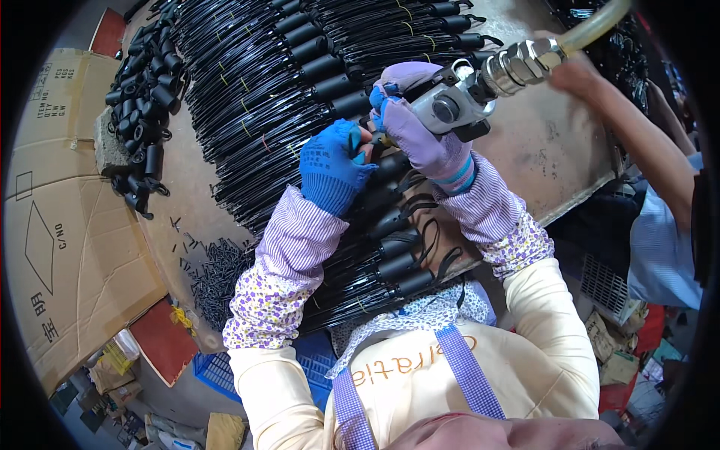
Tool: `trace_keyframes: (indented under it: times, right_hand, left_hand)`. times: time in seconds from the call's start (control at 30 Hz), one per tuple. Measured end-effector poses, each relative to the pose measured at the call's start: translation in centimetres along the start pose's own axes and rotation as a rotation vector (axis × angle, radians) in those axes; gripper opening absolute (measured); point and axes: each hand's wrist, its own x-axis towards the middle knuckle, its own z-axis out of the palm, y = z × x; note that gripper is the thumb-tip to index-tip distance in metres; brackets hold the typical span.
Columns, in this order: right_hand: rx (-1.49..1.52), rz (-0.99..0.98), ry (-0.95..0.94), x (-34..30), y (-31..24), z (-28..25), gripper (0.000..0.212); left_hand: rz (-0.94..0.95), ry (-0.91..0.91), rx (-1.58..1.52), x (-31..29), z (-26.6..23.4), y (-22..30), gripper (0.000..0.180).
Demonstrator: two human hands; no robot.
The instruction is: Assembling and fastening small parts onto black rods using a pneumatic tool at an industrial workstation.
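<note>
- Dozens of black rods on your table already carry handles; loose handles and small dark pins look unused.
- Your right hand grips a silver air tool above the rods.
- Your left hand curls beside its tip; what it pinches can't be told.

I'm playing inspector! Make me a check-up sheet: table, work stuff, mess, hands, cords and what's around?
Surface: brown tabletop, largely covered.
Job's things: black rods with black handles, in rows; silver tool.
Clutter: small black pieces and loose black parts, piled at left.
Hands: right hand grips the tool; left hand near its tip, grip unclear.
Cables: nothing seen; yellowish hose serves the tool.
Surroundings: cardboard left; another person's arm right.
</note>
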Motion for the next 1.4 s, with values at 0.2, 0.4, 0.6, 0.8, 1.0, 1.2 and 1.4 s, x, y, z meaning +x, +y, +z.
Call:
trace_keyframes:
  times: [0.2, 0.4, 0.6, 0.8, 1.0, 1.2, 1.4]
  right_hand:
    - [-0.324, -0.198, -0.068, 0.3, -0.6, -0.3, 0.016]
    - [-0.297, -0.226, -0.049, 0.4, -0.8, -0.2, 0.012]
    - [-0.276, -0.068, -0.049, 0.4, -0.5, -0.5, 0.008]
    - [-0.147, 0.066, 0.021, 0.5, 0.8, -0.9, 0.006]
    - [-0.409, -0.103, -0.099, 0.6, -0.8, -0.7, 0.005]
    - [-0.215, -0.038, -0.029, 0.8, -1.2, -0.6, 0.009]
    - [-0.168, -0.211, -0.017, 0.9, -0.6, -0.9, 0.016]
  left_hand:
    - [-0.124, 0.037, -0.122, -0.3, 0.1, 0.1, 0.013]
    - [-0.109, 0.041, -0.118, -0.1, 0.3, 0.4, 0.013]
    - [-0.086, 0.046, -0.069, 0.2, 0.4, 0.5, 0.012]
    - [-0.119, 0.045, -0.111, 0.1, 0.9, 0.4, 0.011]
    - [-0.12, 0.053, -0.116, 0.0, 0.9, 0.9, 0.01]
    - [-0.153, 0.025, -0.105, 0.3, 0.7, 1.5, 0.013]
    - [-0.137, 0.032, -0.107, 0.4, 0.9, 1.8, 0.016]
